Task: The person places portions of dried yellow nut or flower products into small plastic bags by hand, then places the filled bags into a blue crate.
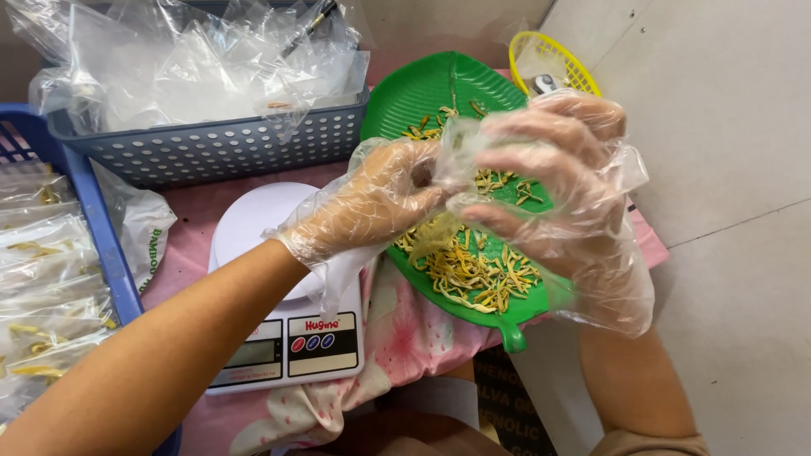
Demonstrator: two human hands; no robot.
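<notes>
Head view looked down on two hands in loose, clear disposable gloves, meeting above a green leaf-shaped tray (422, 93). The left hand (372, 203) had its fingers curled and pinched one side of a small clear plastic bag (452, 177); the right hand (549, 186) was cupped around the other side, fingers bent over the bag's top. Both hands were closed on the bag, which hung between them just over the tray. The bag was thin, crumpled and see-through, and whether it already held anything could not be told.

On the tray lay a loose heap of yellow dried strips (473, 270), thin and curled, thickest toward the near end and scattered sparsely toward the far end.

The worktop was covered by a pink cloth (405, 338) with a pale flower print. Just left of the tray stood a white digital kitchen scale (287, 329) with a round platform, partly hidden by the left forearm. Behind it sat a grey perforated basket (211, 143) piled with empty clear bags, a dark pen lying on top. A blue crate (93, 219) at the left edge held filled, sealed bags of the same yellow strips. A yellow mesh basket (549, 59) showed behind the tray. To the right was a pale tiled floor (735, 169).
</notes>
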